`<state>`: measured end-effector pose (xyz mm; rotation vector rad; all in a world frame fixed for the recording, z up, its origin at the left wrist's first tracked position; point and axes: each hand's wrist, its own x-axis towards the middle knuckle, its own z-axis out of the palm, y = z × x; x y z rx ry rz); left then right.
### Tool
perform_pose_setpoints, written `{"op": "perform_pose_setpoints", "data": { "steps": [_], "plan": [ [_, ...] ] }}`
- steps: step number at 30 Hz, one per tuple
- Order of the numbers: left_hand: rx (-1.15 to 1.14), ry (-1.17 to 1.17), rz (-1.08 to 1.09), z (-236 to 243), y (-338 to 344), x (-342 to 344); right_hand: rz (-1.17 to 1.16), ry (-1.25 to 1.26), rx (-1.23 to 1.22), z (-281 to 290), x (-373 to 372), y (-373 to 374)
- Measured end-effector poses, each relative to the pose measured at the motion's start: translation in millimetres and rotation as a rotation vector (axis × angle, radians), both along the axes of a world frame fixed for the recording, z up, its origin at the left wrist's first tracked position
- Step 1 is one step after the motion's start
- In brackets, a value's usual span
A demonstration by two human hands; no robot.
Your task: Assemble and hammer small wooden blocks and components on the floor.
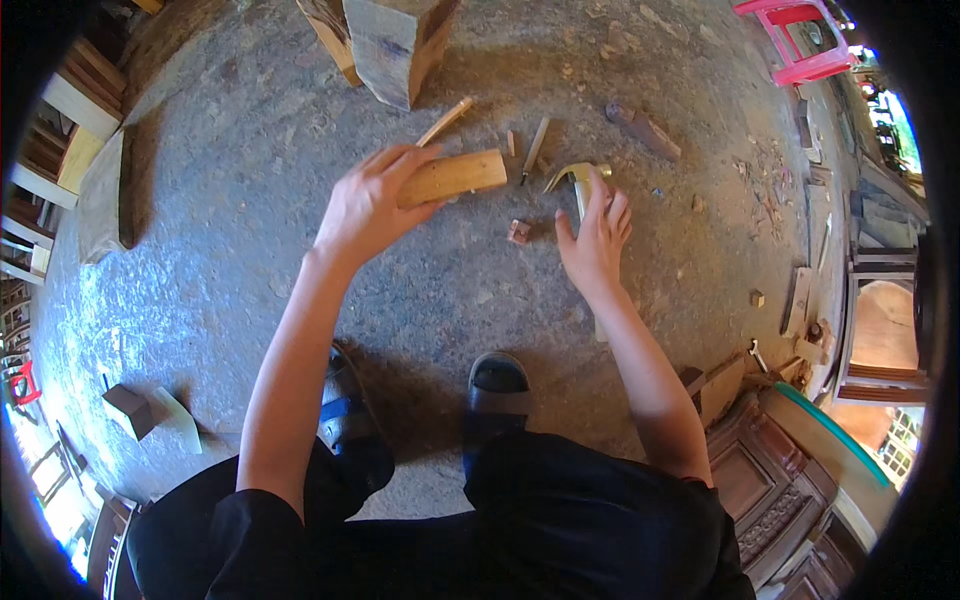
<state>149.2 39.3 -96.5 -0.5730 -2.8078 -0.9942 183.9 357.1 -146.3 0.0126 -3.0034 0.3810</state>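
worn grey floor (430,280) w/ small wood pcs (445,120), carved panel (765,465) lower r; red stool (812,70) + thick wood post (385,45) cut off at top. l hand (372,203) clamped on wood block (460,178) above floor; r hand (595,240) over hammer (572,173), can't tell if gripping; handle (582,200) mostly hidden.
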Motion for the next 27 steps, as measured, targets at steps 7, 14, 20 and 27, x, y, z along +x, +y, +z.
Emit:
{"op": "perform_pose_setpoints", "data": {
  "steps": [7,14,20,27],
  "plan": [
    [-0.005,-0.058,-0.018,8,1,1,0.056,-0.046,-0.074,5,8,-12],
    [0.016,0.041,-0.062,8,10,4,0.042,-0.007,-0.102,4,9,-18],
    [-0.035,0.011,-0.055,4,14,8,0.085,0.003,-0.17,-5,12,-22],
    [0.069,-0.286,-0.036,30,18,-2,0.094,-0.029,-0.211,-3,16,-24]
  ]
}}
